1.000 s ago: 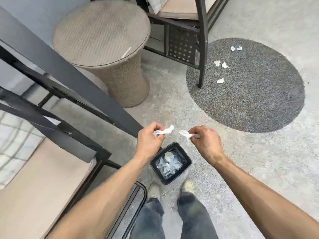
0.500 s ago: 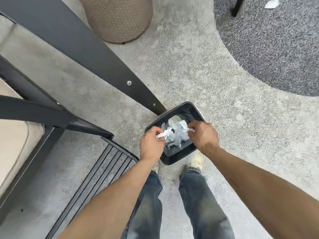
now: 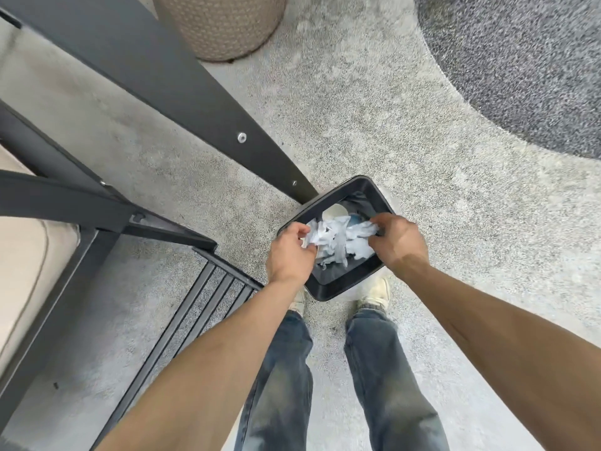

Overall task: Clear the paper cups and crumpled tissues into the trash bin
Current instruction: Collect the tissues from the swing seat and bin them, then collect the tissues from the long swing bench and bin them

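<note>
Black trash bin (image 3: 338, 286) on the gray floor (image 3: 422, 131), just ahead of the person's shoes. Inside: pile of crumpled white tissues (image 3: 338, 242), a paper cup (image 3: 335, 211) at the far side, something blue next to it, can't tell what. Left hand (image 3: 289, 252) over the bin's left rim, grip pinching a tissue. Right hand (image 3: 398, 240) over the right rim, fingers curled on another tissue. Dark chair frame (image 3: 156, 79) left, wicker stool (image 3: 221, 24) beyond, round gray rug (image 3: 527, 60) top right.

Bright, even daylight with barely any shadows — edges bow from the wide lens, slight motion blur.
</note>
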`<state>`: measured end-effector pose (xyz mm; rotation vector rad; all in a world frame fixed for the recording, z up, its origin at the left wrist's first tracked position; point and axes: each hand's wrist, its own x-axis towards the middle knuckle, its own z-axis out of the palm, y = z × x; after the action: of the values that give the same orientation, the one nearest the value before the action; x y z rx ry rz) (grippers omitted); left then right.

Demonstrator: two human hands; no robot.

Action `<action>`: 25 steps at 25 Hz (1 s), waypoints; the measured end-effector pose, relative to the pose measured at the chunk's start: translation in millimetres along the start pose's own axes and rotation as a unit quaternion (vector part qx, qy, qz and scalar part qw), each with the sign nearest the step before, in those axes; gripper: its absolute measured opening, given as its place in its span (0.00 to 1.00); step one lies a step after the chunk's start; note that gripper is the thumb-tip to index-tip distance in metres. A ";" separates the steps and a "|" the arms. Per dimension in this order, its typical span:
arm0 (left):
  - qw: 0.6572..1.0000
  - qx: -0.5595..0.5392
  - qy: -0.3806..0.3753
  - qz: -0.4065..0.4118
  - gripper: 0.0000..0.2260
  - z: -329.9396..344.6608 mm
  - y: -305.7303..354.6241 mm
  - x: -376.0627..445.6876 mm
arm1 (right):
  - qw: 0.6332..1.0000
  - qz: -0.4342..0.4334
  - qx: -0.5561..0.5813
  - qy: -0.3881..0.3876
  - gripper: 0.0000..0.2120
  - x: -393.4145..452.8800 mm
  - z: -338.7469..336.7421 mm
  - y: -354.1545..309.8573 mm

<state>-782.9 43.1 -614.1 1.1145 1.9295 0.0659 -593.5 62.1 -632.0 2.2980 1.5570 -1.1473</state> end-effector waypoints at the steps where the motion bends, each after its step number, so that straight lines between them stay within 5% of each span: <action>1: 1.000 0.005 -0.001 0.003 0.13 -7.1 5.0 -5.7 | 1.000 -0.007 -0.001 0.000 0.21 -7.0 -10.7 -2.7; 5: 0.999 0.012 -0.002 0.050 0.12 -48.4 40.6 -38.0 | 0.998 -0.059 0.012 0.033 0.20 -48.6 -67.1 -18.9; 9: 0.983 0.014 0.012 0.184 0.14 -113.6 101.3 -81.9 | 0.985 -0.119 0.000 0.128 0.23 -107.0 -153.1 -38.0; 16: 0.898 0.082 0.057 0.429 0.23 -255.2 239.5 -185.7 | 0.947 -0.120 0.000 0.299 0.28 -243.7 -322.4 -71.1; 25: 0.800 0.199 0.115 0.555 0.38 -348.7 338.7 -269.6 | 0.902 -0.091 -0.045 0.420 0.34 -380.2 -436.7 -75.4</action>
<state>-745.2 174.0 -75.2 2.5000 1.2248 0.4645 -500.5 34.4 -56.2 2.7897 2.0361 -0.0203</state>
